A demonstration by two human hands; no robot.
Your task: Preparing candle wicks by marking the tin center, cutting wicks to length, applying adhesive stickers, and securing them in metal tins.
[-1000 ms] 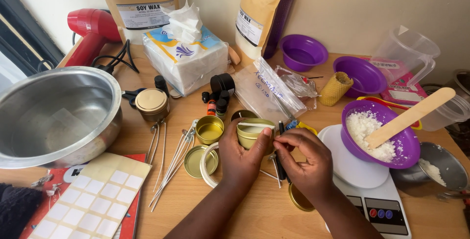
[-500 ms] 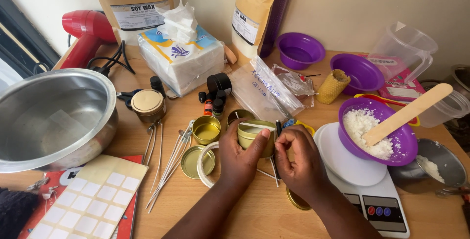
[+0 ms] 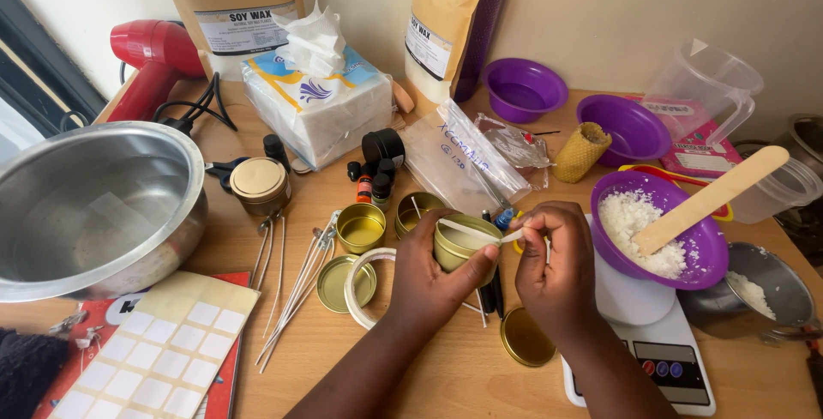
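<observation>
Single head-worn view, looking steeply down, close over cluttered table point(image 3: 411, 359)

A steel bowl point(image 3: 94, 204) sits at 9 o'clock, a red dryer point(image 3: 154, 63) at 10 beside it. A tissue pack point(image 3: 317, 106) lies near 11, with 2 brown bags point(image 3: 236, 3) standing against the wall at 12. At 1 o'clock are 2 empty purple bowls point(image 3: 525, 89); a clear jug point(image 3: 707, 84) stands at 2. At 3, a purple bowl of white flakes point(image 3: 660, 230) holds a wooden stick point(image 3: 711, 196), on a white scale point(image 3: 651, 342). A sticker sheet point(image 3: 163, 346) lies at 7, loose wicks point(image 3: 296, 290) just right of it.
</observation>
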